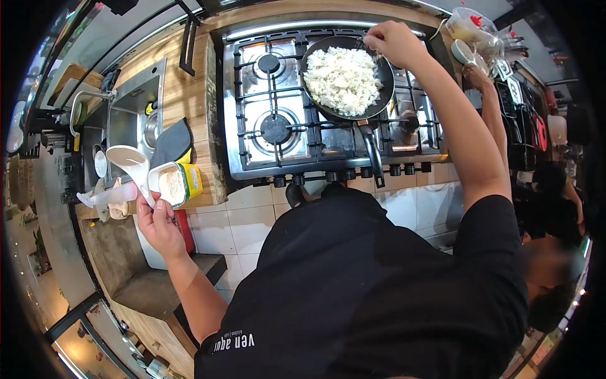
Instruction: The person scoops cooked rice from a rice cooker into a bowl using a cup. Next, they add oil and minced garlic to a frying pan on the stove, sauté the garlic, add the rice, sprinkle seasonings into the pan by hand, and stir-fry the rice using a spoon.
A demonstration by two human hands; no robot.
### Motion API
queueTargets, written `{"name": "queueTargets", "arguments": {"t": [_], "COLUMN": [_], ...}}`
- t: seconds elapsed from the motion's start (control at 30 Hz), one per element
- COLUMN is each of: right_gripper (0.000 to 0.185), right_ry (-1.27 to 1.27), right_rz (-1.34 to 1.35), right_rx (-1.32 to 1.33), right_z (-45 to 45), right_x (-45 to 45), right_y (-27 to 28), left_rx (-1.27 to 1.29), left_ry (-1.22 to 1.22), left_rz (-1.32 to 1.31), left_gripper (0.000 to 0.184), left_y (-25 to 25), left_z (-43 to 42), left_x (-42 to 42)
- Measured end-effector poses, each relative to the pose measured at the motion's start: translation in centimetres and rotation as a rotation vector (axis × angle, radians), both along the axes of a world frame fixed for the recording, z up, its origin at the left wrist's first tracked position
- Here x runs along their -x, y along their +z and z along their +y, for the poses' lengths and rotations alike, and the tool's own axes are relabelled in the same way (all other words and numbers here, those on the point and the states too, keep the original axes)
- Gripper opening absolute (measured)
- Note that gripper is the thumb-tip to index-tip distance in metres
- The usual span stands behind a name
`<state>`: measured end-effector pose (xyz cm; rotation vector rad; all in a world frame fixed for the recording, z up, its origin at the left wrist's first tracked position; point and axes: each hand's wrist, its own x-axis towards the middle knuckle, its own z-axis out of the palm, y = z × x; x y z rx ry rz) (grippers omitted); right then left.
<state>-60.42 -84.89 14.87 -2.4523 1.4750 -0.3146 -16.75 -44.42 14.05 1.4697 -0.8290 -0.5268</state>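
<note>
A black frying pan [386,95] full of white rice [344,79] rests on the right part of the gas stove [328,151], its handle toward my body. Over the pan's upper right edge is my right hand [386,39], its fingers pinched together; whatever they hold is too small to make out. On the left, my left hand [158,222] grips the handle of a white ladle [131,161], whose bowl points up and away. Beside the ladle stands a yellow and green tub [189,180] with pale contents. A translucent bottle [113,194] lies close to the left hand.
A metal sink [129,110] is set in the wooden counter [205,95] at the left, with a dark cloth [172,144] near it. Containers [470,28] stand at the upper right. Another person's arm [492,114] reaches there, behind my right arm.
</note>
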Motion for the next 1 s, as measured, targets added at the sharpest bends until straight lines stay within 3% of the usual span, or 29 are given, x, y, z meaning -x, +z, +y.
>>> {"name": "queueTargets", "arguments": {"t": [0.1, 0.2, 0.27, 0.33, 0.47, 0.6, 0.63, 0.67, 0.73, 0.77, 0.87, 0.9, 0.93, 0.97, 1.0], "right_gripper": [0.026, 0.023, 0.024, 0.029, 0.028, 0.028, 0.023, 0.023, 0.026, 0.032, 0.028, 0.037, 0.045, 0.043, 0.046], "right_ry": [0.133, -0.032, -0.065, 0.083, -0.145, -0.004, -0.152, -0.145, 0.127, 0.052, -0.201, -0.086, 0.088, 0.092, -0.067], "right_rz": [-0.217, 0.003, -0.013, -0.297, 0.071, 0.101, 0.249, 0.253, -0.011, 0.026, 0.252, 0.042, 0.066, -0.023, 0.214], "right_rx": [0.061, 0.034, 0.004, 0.042, -0.096, 0.006, -0.093, -0.095, 0.237, 0.008, -0.074, 0.018, 0.253, 0.065, -0.136], "right_z": [-1.1, 0.4, -0.1, -1.3, -1.1, -0.8, -1.0, -1.2, -2.1, -2.2, -2.6, -3.5, -2.8, -3.9, -2.0], "right_x": [1.1, -0.3, -0.6, 0.0, -2.1, -2.2, -3.0, -2.5, -1.0, -1.4, -2.6, -0.9, -1.9, -1.9, -5.7], "right_y": [-4.3, -2.9, -4.2, -7.4, -7.3, -8.6, -8.4, -9.2, -12.1, -11.1, -9.7, -12.0, -11.6, -12.7, -9.0], "left_rx": [-0.008, 0.008, 0.015, 0.012, 0.017, -0.002, -0.003, -0.007, 0.008, -0.007, -0.017, -0.036, -0.058, -0.056, -0.049], "left_ry": [0.017, 0.035, 0.058, 0.07, 0.109, 0.153, 0.183, 0.19, 0.177, 0.162, 0.245, 0.261, 0.285, 0.292, 0.289], "left_rz": [0.005, 0.007, 0.016, 0.023, 0.004, 0.015, -0.006, -0.002, 0.05, 0.055, 0.092, 0.087, 0.075, 0.067, 0.061], "left_gripper": [0.017, 0.017, 0.016, 0.015, 0.014, 0.012, 0.011, 0.011, 0.011, 0.014, 0.016, 0.017, 0.018, 0.017, 0.017], "left_y": [0.0, 0.2, 0.2, 0.0, -0.3, -1.0, -1.4, -1.5, -1.6, -1.7, -2.1, -2.4, -2.6, -2.6, -2.6], "left_z": [0.4, 0.9, 1.9, 2.8, 5.1, 7.3, 7.9, 8.2, 9.1, 9.7, 10.7, 11.2, 11.7, 12.0, 12.2], "left_x": [-0.3, -0.5, -0.9, -1.5, -2.8, -4.1, -4.6, -4.8, -5.3, -5.8, -6.1, -6.4, -6.8, -6.9, -7.1]}}
